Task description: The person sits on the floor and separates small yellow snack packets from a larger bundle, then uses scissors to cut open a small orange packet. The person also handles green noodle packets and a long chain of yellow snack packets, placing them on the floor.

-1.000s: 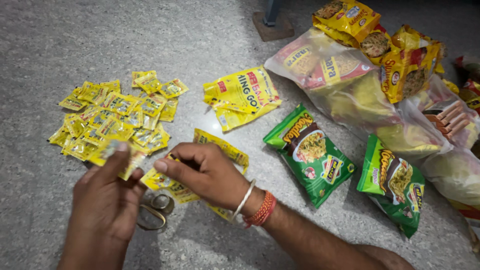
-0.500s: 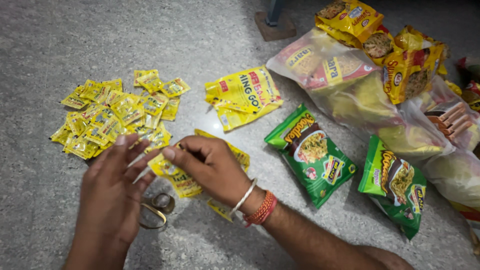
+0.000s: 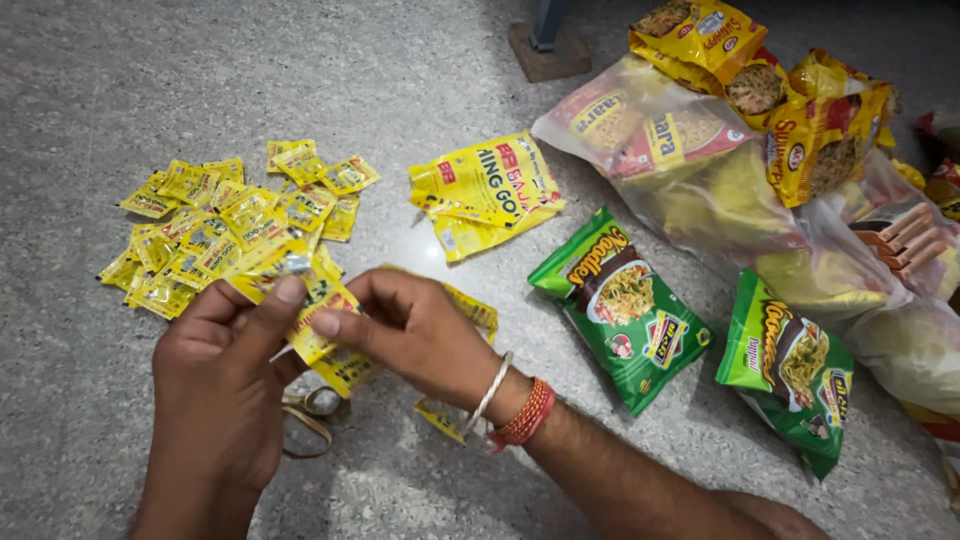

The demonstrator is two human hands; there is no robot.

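There is one view only, from a camera worn on the person's head. It looks steeply down and slightly forward onto a speckled grey stone floor (image 3: 150, 80), from close above. The person's own two hands, the left hand (image 3: 225, 390) and the right hand (image 3: 420, 335), enter from the bottom edge and fill the lower middle of the frame, nearest the lens. Farther from the camera, toward the top right, a heap of clear plastic bags stuffed with yellow food packets (image 3: 720, 150) runs out past the frame's edge.
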